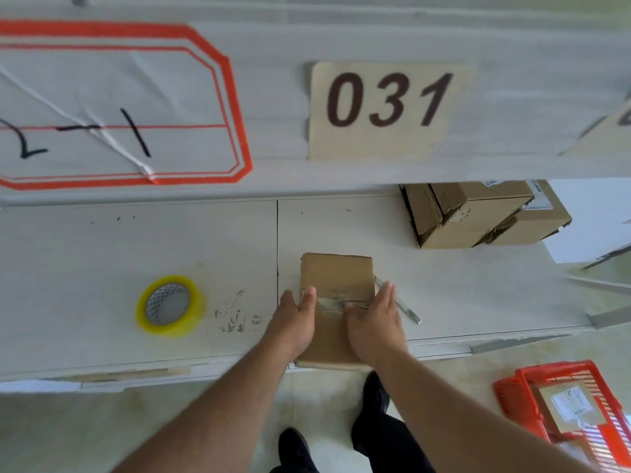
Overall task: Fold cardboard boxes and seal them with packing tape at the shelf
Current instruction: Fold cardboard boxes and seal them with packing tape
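A small brown cardboard box (336, 273) lies on the white shelf (136, 240) at its front edge, with a strip of tape across the middle of its top. My left hand (295, 319) lies along the box's left side, fingers straight, its thumb on the taped seam. My right hand (375, 322) lies along the right side, fingers straight, its thumb pressing the top near the seam. A roll of yellowish clear packing tape (169, 305) lies flat on the shelf, well to the left of the box.
A thin metal pen-like tool (406, 310) lies just right of my right hand. Stacked cardboard boxes (478, 216) stand at the shelf's back right. An orange basket (566, 407) holding a parcel stands on the floor at the lower right. A label reading 031 (389, 104) hangs above.
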Tool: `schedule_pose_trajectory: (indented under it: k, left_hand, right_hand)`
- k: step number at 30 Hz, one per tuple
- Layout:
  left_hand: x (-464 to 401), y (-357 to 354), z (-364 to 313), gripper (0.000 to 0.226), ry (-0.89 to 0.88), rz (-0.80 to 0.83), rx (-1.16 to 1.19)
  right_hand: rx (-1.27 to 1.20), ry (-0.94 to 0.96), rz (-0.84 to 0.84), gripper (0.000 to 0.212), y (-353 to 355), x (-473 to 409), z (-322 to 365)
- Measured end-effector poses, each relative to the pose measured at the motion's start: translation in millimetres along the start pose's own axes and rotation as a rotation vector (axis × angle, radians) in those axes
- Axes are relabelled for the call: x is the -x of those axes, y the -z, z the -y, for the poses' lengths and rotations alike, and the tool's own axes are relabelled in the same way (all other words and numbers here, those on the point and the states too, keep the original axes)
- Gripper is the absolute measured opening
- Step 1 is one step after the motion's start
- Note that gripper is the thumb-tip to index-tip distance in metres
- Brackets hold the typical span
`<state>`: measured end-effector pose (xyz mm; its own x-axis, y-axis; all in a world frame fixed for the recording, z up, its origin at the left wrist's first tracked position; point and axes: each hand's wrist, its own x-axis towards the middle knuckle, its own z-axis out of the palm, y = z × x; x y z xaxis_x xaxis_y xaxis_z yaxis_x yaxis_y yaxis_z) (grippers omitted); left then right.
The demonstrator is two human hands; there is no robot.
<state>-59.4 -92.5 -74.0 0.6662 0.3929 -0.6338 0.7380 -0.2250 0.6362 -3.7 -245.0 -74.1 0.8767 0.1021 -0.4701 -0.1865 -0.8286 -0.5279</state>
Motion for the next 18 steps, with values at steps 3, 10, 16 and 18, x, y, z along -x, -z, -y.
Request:
schedule_pose_trajectory:
  k: [3, 10, 16, 18]
  left_hand:
    - [-20.5, -10.5, -0.5, 0.066, -0.016, -0.002, 0.013]
    - [-35.0, -15.3, 13.5, 0.062, 0.005, 0.016, -0.003]
    - [-29.4, -17.3, 9.5, 0.072, -0.017, -0.005, -0.014]
    - [-24.0, -18.4, 5.8, 0.07, 0.003, -0.005, 0.045]
  right_hand:
    - [0.4, 0.576, -0.116, 0.07, -27.4, 15.4, 1.2]
    - [0.644, 0.681, 0.012, 0.079, -13.2, 12.8, -26.7]
    - [0.367, 0.275, 0.026, 0.077, -1.4, 18.8, -37.1]
    - [0.077, 0.165, 0.061, 0.074, -5.7, 21.2, -33.5]
